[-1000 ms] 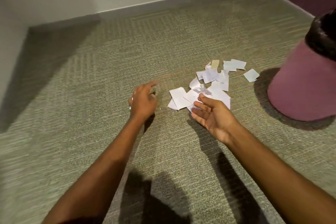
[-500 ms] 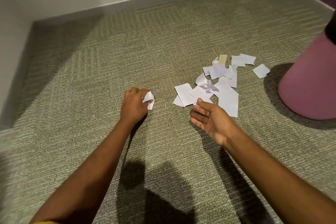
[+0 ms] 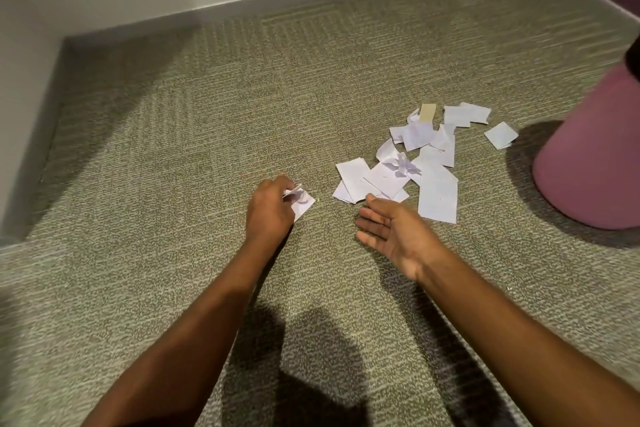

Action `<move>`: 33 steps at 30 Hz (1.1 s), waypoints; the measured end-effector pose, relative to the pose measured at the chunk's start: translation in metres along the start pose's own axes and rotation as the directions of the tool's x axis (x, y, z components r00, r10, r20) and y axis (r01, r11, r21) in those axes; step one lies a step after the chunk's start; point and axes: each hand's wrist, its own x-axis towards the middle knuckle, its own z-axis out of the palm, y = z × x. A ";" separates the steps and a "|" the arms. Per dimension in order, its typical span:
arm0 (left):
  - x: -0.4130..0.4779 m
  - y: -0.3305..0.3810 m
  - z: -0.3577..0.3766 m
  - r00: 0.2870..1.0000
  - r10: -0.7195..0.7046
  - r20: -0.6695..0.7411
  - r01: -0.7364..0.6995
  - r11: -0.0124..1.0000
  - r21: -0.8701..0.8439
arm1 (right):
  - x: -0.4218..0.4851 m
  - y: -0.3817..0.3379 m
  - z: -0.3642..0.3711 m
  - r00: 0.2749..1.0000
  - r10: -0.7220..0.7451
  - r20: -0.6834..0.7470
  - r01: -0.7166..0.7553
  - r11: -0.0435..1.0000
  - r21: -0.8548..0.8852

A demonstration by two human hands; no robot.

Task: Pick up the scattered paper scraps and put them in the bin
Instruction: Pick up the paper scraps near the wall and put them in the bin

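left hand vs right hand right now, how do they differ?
The left hand is closed, back up, pinching crumpled white scraps; the right hand is open, palm showing, fingers extended, holding nothing. The left hand sits apart from the paper pile, to its left; the right hand's fingertips reach the pile's near edge. Both are bare and low over the carpet.

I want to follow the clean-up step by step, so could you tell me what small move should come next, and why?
Probably the open right hand should close on the nearest scraps of the pile, since it hovers empty beside them while the left hand already grips a scrap.
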 end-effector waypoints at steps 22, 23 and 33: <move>0.014 0.075 0.007 0.979 -0.100 0.177 0.166 0.896 -0.411 | 0.043 -0.020 -0.015 0.842 -0.523 0.133 0.057 -0.158 -0.986; 0.015 0.077 0.008 0.975 -0.112 0.193 0.186 0.884 -0.430 | 0.045 -0.021 -0.015 0.836 -0.527 0.153 0.056 -0.195 -0.979; 0.021 0.097 0.023 0.902 -0.217 0.372 0.412 0.689 -0.597 | 0.038 -0.021 -0.007 0.764 -0.591 0.259 0.044 -0.352 -0.935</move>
